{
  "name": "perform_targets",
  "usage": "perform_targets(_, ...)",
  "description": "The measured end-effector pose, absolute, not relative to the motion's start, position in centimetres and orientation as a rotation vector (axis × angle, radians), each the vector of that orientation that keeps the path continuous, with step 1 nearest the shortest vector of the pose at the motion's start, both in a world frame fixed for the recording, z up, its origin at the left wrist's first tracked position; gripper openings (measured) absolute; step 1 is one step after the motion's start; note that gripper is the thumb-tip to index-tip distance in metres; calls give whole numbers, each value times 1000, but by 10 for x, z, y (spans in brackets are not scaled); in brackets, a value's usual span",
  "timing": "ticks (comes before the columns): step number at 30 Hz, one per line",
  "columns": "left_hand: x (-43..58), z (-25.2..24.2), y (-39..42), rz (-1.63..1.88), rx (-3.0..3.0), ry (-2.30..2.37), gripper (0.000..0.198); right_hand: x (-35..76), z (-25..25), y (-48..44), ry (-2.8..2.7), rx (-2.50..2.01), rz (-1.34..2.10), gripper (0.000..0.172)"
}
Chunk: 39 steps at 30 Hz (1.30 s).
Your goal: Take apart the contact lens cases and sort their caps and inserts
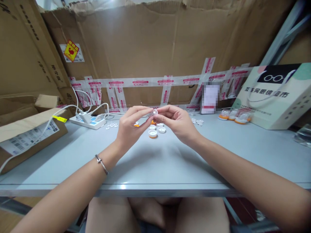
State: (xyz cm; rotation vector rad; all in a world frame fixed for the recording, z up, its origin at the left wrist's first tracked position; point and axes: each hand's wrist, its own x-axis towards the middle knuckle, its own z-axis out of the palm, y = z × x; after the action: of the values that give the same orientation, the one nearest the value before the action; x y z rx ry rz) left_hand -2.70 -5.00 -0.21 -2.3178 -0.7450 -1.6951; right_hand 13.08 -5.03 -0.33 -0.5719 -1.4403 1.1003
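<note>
Above the middle of the table, my left hand [133, 123] and my right hand [178, 122] meet fingertip to fingertip. Both pinch a small white and clear plastic piece [155, 112]; its exact kind is too small to make out. Below the fingers lie several round caps, among them a white and orange cap [153, 133] and a plain white cap [161, 129]. An orange piece [153, 122] shows partly behind the fingers. Small white discs [113, 125] lie to the left of my left hand, and more small white pieces [198, 122] lie beyond my right hand.
A power strip [88, 121] with plugged-in cables and an open cardboard box [31, 129] stand on the left. To the right are assembled orange-bottomed pieces [240, 118], a paper bag [274, 97] and a blurred-out upright phone-like item [209, 98]. Taped cardboard [145, 48] walls the back.
</note>
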Motion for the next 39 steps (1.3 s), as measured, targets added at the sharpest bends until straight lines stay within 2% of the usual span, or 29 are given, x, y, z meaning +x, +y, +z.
perform_targets(6,-33,7,-52,-1509,-2353,-660,16,133,0,-53,-1467,-576,1074,28)
perform_targets(17,-34,11,-55,-1476,-2500,-695,14,134,-3,-52,-1487,-576,1108,27)
perform_targets(29,-29,2,-57,-1235,-2330,-647,12,136,1,-58,-1577,-777,910,17)
perform_targets(39,-21,-6,-62,-1172,-2217,-666,15,131,-4,-58,-1494,-785,861,9)
